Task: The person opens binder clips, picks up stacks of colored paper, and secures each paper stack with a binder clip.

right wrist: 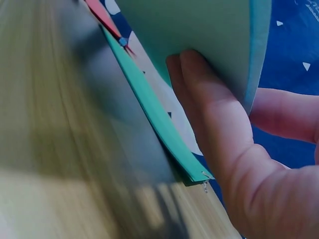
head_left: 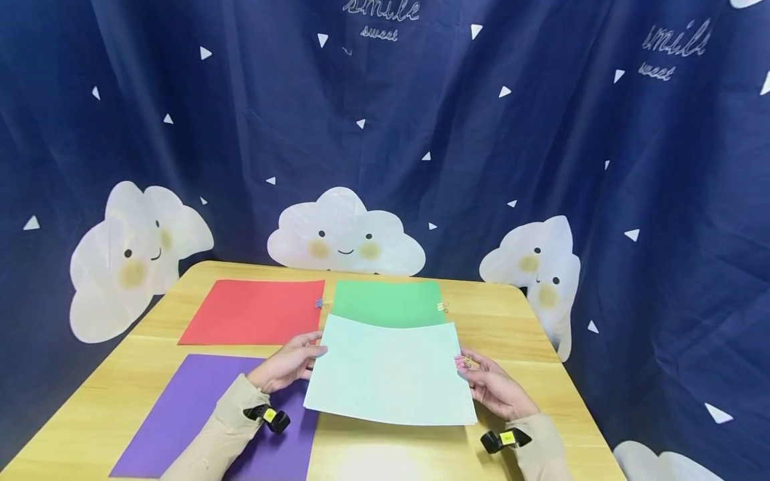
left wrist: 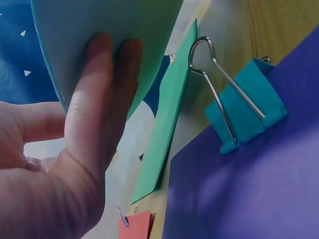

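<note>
A pale blue sheaf of paper (head_left: 391, 374) is held up between both hands, bowed slightly and overlapping the near edge of the green paper. My left hand (head_left: 289, 364) pinches its left edge, thumb on top and fingers underneath. On the opposite edge my right hand (head_left: 493, 387) grips it the same way, beside a small pink binder clip (head_left: 463, 363). From below, the left wrist view shows fingers (left wrist: 94, 99) pressed against the underside of the sheaf (left wrist: 114, 20). Fingers (right wrist: 209, 94) also support the underside (right wrist: 199, 30) in the right wrist view.
Red paper (head_left: 255, 310) with a blue clip (head_left: 320, 303) lies back left. Green paper (head_left: 388, 300) with a yellowish clip (head_left: 442, 306) lies beside it. Purple paper (head_left: 174, 414) is front left, with a teal binder clip (left wrist: 249, 104). A dark blue curtain (head_left: 385, 160) hangs behind the wooden table (head_left: 541, 374).
</note>
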A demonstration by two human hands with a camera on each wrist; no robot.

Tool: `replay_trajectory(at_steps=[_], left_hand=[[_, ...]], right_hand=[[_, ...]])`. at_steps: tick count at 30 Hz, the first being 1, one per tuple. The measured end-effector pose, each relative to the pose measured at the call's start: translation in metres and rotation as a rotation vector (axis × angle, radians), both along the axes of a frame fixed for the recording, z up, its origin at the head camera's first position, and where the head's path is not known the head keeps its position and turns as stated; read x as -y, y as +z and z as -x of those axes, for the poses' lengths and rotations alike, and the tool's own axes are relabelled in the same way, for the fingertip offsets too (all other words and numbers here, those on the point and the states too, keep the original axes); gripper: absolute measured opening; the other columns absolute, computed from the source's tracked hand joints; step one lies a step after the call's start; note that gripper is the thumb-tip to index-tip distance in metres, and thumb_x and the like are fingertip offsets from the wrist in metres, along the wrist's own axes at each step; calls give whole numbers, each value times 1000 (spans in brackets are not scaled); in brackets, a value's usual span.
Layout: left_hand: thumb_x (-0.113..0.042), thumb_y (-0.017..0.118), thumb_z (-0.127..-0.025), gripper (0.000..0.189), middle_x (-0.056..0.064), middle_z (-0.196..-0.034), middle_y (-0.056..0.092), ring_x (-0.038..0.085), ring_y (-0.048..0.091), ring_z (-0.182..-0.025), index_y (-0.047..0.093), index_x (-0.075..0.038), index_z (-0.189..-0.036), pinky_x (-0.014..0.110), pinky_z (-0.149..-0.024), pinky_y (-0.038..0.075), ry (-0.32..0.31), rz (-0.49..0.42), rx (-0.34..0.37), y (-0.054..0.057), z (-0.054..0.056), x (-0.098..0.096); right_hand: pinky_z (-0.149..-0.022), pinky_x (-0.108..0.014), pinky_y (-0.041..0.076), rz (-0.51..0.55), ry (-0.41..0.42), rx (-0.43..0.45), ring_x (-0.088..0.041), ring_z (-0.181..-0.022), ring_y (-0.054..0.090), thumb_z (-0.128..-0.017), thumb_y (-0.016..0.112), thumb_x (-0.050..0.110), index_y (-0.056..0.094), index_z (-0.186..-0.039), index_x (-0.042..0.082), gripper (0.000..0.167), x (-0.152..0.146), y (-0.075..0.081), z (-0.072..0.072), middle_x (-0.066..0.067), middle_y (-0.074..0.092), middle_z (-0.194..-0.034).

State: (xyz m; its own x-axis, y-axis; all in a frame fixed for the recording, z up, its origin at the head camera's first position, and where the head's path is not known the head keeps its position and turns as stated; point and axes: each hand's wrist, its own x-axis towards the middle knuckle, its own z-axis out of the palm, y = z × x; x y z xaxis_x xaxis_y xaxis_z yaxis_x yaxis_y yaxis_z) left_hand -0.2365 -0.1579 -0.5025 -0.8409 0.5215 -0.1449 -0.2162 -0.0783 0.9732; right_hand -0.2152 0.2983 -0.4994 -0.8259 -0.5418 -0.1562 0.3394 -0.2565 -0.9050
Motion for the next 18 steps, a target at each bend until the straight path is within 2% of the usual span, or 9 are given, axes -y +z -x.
replay_trajectory(at_steps=[7,12,14,16,18], left_hand=[[-9,47,-109,67,5,-118,75,20,77,-97,10,9,-161,42,-85,66,-9,25,-8,2,-2,0],[-8,53,-106,72,24,-138,64,22,75,-105,9,12,-160,45,-89,64,4,64,-12,2,-5,-1],[-9,54,-106,75,28,-141,60,21,74,-106,6,14,-159,45,-90,64,6,80,-17,3,-6,-2],[-10,54,-106,76,25,-135,65,19,74,-104,6,16,-158,44,-90,64,13,94,-16,4,-7,-4],[-12,55,-106,77,13,-120,70,12,72,-94,6,16,-158,43,-91,64,19,109,-4,5,-8,-5]], right_hand=[[-88,-18,60,7,-15,12,1,-97,66,-107,42,-4,-10,-161,-3,76,-2,-1,-4,6,60,-118],[-91,-20,60,36,16,6,1,-99,66,-107,39,-5,-9,-162,-4,73,-5,-5,-6,6,60,-119],[-93,-20,60,45,27,0,1,-101,66,-108,38,-5,-9,-162,-4,71,-5,-6,-7,6,59,-120],[-93,-21,60,54,32,-2,0,-101,66,-108,37,-6,-9,-162,-4,71,-6,-6,-7,5,59,-120],[-93,-21,60,61,34,-1,0,-101,65,-107,37,-7,-10,-161,-4,71,-7,-5,-8,5,58,-120]])
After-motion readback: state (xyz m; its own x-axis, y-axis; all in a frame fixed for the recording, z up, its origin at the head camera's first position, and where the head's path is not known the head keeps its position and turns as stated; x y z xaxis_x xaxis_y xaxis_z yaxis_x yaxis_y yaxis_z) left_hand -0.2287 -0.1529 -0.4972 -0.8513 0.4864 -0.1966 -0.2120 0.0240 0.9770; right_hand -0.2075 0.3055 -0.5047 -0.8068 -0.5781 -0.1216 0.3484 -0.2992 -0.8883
